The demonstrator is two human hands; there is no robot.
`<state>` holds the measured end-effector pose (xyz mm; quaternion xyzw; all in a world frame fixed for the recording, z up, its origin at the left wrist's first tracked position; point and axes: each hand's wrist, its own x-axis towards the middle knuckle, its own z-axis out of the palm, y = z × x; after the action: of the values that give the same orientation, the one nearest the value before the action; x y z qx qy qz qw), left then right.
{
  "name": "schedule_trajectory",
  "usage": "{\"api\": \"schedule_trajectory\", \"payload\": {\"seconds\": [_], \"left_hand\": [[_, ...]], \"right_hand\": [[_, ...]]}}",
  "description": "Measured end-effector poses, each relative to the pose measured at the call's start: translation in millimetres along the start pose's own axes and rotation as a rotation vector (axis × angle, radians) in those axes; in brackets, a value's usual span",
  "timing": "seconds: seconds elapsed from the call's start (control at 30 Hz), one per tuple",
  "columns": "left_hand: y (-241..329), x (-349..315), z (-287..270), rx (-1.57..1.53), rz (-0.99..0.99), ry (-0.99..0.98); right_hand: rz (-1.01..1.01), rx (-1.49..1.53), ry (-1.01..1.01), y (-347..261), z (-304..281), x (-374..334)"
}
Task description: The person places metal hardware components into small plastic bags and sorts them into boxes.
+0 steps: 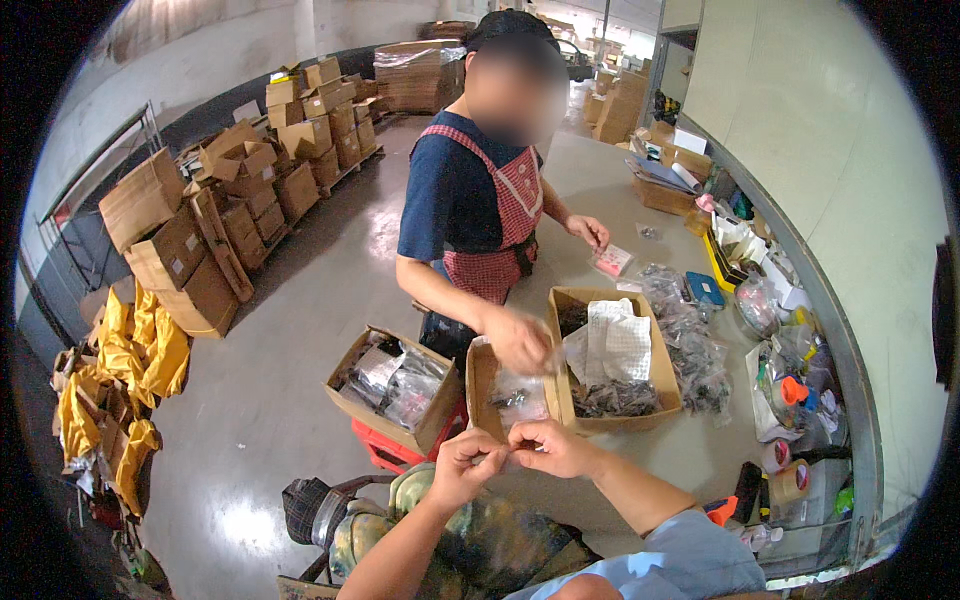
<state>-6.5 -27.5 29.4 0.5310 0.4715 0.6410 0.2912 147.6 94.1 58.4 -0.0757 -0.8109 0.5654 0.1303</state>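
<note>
Close together above the table's near edge, my left hand [468,467] and my right hand [552,447] meet at the fingertips. Both are closed in a pinch on something small and dark that I cannot make out. Just beyond them is a narrow cardboard box [484,372] with small clear bags [522,395] inside. To its right stands a wider cardboard box [632,424] of small dark pieces [618,398], with a white patterned sheet [612,335] on top. A co-worker in a red checked apron reaches a blurred hand [518,342] over the boxes; the other touches a pink-and-white packet [612,261].
Left of the table, a cardboard box of clear bags [400,380] sits on a red crate [372,446]. Clear bags of dark pieces [695,365] lie on the right. Tape rolls [790,483] and an orange-handled tool [722,511] line the right edge. Stacked cartons [240,215] stand far left.
</note>
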Motion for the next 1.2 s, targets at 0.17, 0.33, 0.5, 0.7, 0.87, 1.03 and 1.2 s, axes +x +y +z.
{"api": "schedule_trajectory", "payload": {"seconds": [0.17, 0.33, 0.5, 0.7, 0.87, 1.03, 1.2], "left_hand": [[2, -1, 1, -0.006, -0.013, 0.043], [-5, 1, -4, -0.175, -0.088, 0.195], [-14, -3, 4, -0.199, -0.244, 0.202], [-31, 2, 3, -0.368, -0.363, 0.271], [-43, 4, 0, -0.356, -0.387, 0.282], [-39, 3, -2, -0.314, -0.423, 0.295], [-31, 7, -3, -0.325, -0.436, 0.307]], "right_hand": [[-0.091, -0.094, 0.029, -11, 1, -2], [-0.104, -0.159, 0.126, -4, -5, -12], [-0.079, -0.173, 0.247, 4, -11, -25], [0.086, -0.088, 0.836, 22, -92, -79], [0.068, -0.744, 1.132, 18, -142, -75], [0.240, -0.679, 0.306, 53, -58, -11], [0.445, -1.085, -0.042, 157, 3, 32]]}}
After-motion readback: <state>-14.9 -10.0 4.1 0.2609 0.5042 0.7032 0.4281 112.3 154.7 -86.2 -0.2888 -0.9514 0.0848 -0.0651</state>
